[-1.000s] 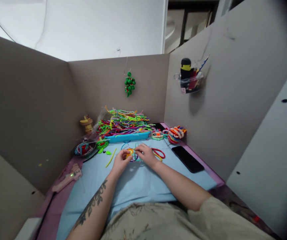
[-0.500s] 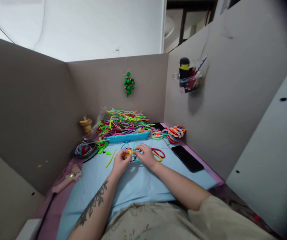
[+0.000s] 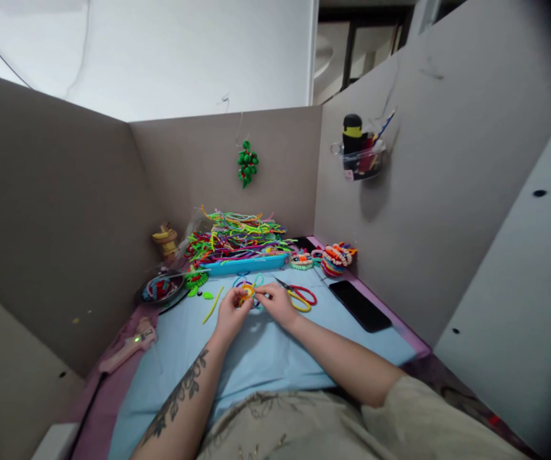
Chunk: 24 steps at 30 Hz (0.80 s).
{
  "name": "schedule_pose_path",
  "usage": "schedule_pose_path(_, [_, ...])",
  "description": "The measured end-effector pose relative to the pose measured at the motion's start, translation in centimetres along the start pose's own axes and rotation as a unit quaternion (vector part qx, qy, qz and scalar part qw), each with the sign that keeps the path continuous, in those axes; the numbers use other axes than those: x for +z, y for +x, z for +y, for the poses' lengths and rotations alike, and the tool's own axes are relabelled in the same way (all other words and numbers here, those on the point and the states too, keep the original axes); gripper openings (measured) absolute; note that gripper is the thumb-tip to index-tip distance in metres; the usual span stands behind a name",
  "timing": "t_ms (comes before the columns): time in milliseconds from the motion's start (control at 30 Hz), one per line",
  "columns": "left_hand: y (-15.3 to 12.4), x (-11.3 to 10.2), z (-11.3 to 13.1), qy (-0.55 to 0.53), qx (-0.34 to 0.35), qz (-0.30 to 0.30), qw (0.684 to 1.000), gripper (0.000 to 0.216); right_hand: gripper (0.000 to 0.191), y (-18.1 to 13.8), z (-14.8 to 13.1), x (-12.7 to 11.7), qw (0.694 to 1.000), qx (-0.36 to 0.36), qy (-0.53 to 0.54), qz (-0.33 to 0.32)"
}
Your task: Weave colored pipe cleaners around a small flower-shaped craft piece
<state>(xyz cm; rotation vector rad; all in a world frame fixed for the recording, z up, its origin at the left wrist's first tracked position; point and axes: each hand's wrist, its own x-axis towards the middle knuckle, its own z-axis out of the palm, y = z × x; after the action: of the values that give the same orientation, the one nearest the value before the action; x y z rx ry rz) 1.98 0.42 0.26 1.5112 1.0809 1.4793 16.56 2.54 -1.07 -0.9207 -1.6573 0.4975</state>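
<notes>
A pink glue gun (image 3: 126,344) lies at the left edge of the counter (image 3: 256,358), with a bowl (image 3: 162,287) beyond it. The left hand (image 3: 230,313) pinches an orange-yellow pipe-cleaner coil (image 3: 247,293) just above the blue mat, and the right hand (image 3: 275,303) closes its fingertips on the other side. The coil looks light, fuzzy and bendable, likely to keep its shape, and best gripped at the rim. Scissors (image 3: 299,297) and a phone (image 3: 359,305) lie to the right.

The coil (image 3: 247,294), pinched between left hand (image 3: 230,313) and right hand (image 3: 275,303), was over the mat (image 3: 256,358), with scissors (image 3: 297,295) just right of the grip, a phone (image 3: 359,305) farther right, a case (image 3: 247,263) behind, a pile (image 3: 237,233) behind that, a bowl (image 3: 163,287) left, and a glue gun (image 3: 126,342) left and nearer.
</notes>
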Motion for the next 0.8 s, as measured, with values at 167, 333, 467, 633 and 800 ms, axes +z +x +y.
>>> schedule_pose_path(167, [0.1, -0.2, -1.0, 0.028, 0.034, -0.015, 0.999, 0.023, 0.012, 0.1, 0.6, 0.3, 0.997, 0.075, 0.034, -0.009])
schedule_pose_path(333, [0.1, -0.2, -0.9, 0.042, 0.034, -0.017, 0.998, 0.022, 0.011, 0.4, 0.5, -0.1, 0.997, 0.066, 0.022, -0.04])
schedule_pose_path(467, [0.2, -0.2, -0.6, 0.05, 0.046, 0.011, 0.998, 0.021, 0.012, 0.4, -0.4, -0.5, 0.999, 0.031, 0.01, -0.037])
schedule_pose_path(633, [0.5, -0.8, -0.4, 0.031, 0.034, 0.087, 0.995, 0.023, 0.029, -0.3, -0.8, -0.3, 0.999, -0.019, -0.035, -0.035])
schedule_pose_path(800, [0.9, -1.2, -0.6, 0.016, 0.018, 0.108, 0.994, 0.024, 0.005, -0.5, -0.8, 0.1, 0.991, 0.003, -0.047, -0.129])
